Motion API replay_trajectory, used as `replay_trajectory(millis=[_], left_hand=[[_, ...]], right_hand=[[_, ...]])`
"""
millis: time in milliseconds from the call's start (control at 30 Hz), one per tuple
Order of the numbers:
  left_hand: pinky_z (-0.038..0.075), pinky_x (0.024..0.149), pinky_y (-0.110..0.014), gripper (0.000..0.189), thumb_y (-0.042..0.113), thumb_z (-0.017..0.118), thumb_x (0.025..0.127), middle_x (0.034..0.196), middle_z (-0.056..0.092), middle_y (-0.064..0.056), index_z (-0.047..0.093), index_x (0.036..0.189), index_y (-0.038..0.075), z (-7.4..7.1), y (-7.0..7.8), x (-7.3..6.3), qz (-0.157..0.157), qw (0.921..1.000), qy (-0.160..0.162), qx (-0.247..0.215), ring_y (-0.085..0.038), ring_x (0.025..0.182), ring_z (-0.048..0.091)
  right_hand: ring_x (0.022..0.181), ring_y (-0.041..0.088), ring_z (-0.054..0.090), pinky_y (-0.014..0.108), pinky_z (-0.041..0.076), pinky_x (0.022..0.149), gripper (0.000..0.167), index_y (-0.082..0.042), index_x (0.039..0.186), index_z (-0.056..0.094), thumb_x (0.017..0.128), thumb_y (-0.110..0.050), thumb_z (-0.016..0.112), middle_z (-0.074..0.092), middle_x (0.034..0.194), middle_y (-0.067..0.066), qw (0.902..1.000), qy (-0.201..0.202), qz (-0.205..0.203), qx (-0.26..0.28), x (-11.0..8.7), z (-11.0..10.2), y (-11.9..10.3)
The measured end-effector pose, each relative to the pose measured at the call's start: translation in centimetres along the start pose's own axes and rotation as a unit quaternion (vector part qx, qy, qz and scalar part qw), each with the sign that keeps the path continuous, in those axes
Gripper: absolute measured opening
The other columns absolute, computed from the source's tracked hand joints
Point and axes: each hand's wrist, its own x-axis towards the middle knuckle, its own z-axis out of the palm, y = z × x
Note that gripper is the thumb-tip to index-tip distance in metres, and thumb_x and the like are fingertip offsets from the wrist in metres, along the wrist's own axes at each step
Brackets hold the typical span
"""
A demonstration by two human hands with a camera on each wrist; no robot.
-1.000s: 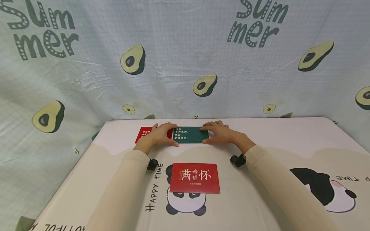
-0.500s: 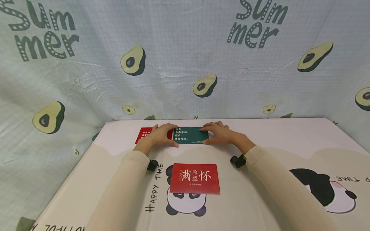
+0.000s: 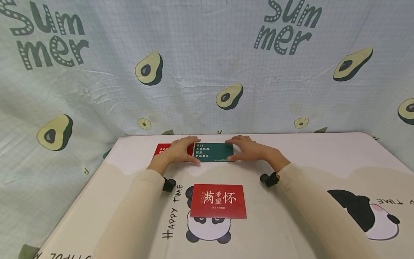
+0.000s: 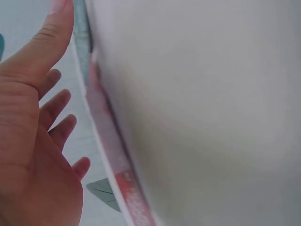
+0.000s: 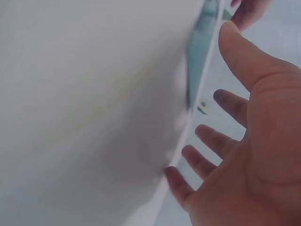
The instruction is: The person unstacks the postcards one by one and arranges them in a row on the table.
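Observation:
A green card [image 3: 214, 152] with white lettering lies flat near the far edge of the table, its left end meeting a red card [image 3: 160, 148]. My left hand [image 3: 178, 150] is over where the two meet, thumb and fingertips at the green card's left end, and covers much of the red card. At the right end of the green card, my right hand [image 3: 248, 149] has its thumb and fingertips close to the edge. Loosely spread fingers [image 4: 59, 106] show in the left wrist view. In the right wrist view the fingers [image 5: 207, 134] are also apart, holding nothing.
Nearer the person, a larger red card [image 3: 218, 201] with white characters lies over a printed panda [image 3: 209, 230]. Behind the table [image 3: 275, 230] hangs a pale cloth [image 3: 187, 54] with avocado prints. A dark wrist camera [image 3: 269, 179] sits at the right wrist.
My right hand has shifted slightly right, its fingertips drawing back from over the green card to its right edge. The left hand has barely moved, and the cards look the same.

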Motion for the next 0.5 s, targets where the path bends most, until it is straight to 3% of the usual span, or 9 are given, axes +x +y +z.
replay_trajectory(millis=[233, 500], left_hand=[[0.022, 0.109, -0.057, 0.086, 0.034, 0.081, 0.075, 0.152, 0.032, -0.008, 0.038, 0.147, 0.015, -1.2, 0.5, -1.0, 0.028, 0.9985, 0.014, -0.045, -0.031, 0.139, 0.026], [0.031, 0.105, -0.056, 0.085, 0.031, 0.082, 0.074, 0.148, 0.037, -0.011, 0.04, 0.146, 0.014, -0.6, 1.3, -4.3, 0.034, 0.995, 0.048, -0.081, -0.032, 0.137, 0.029]], right_hand=[[0.137, 0.037, 0.022, 0.061, 0.03, 0.103, 0.071, -0.015, 0.144, 0.043, 0.085, -0.044, 0.068, 0.032, 0.149, 0.016, 0.9995, 0.017, -0.027, -0.006, -1.4, -0.7, 0.0], [0.135, 0.034, 0.026, 0.056, 0.036, 0.102, 0.069, -0.014, 0.145, 0.042, 0.087, -0.04, 0.069, 0.034, 0.147, 0.012, 0.9986, 0.019, -0.05, 0.007, -4.2, -0.2, -1.1]])
